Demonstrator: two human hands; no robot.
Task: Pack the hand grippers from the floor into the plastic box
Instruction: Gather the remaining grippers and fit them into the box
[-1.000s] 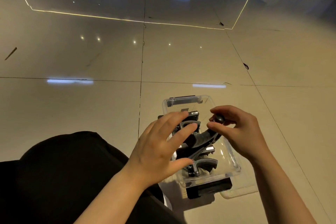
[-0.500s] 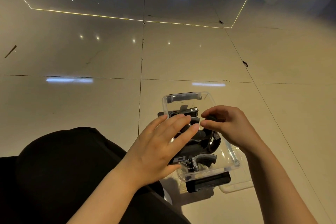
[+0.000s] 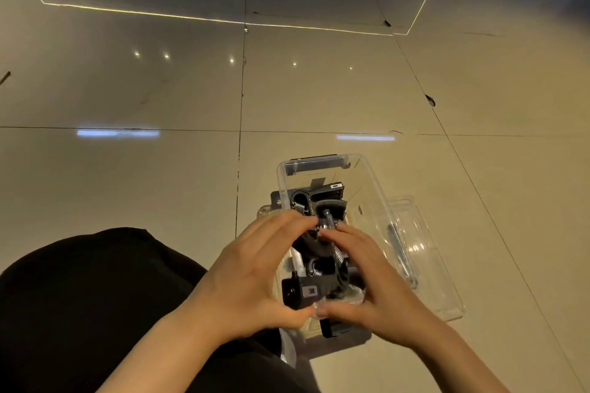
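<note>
A clear plastic box (image 3: 364,175) with black latches stands on the tiled floor in front of me. Several black hand grippers (image 3: 325,201) with metal springs are piled inside it. My left hand (image 3: 252,274) and my right hand (image 3: 376,281) curve around the top hand gripper (image 3: 319,249) from either side. Their fingertips meet at its metal spring knob (image 3: 326,223), and the thumbs meet at the near end of the box. The hands hide the near part of the pile.
The clear lid (image 3: 415,233) lies flat on the floor against the box's right side. My knee in black cloth (image 3: 95,297) fills the lower left. Glossy beige floor tiles (image 3: 159,89) stretch all around.
Both hands have come together over the box and closed around the top gripper, which sits lower in the pile. The view has shifted, so the lid shows at the right.
</note>
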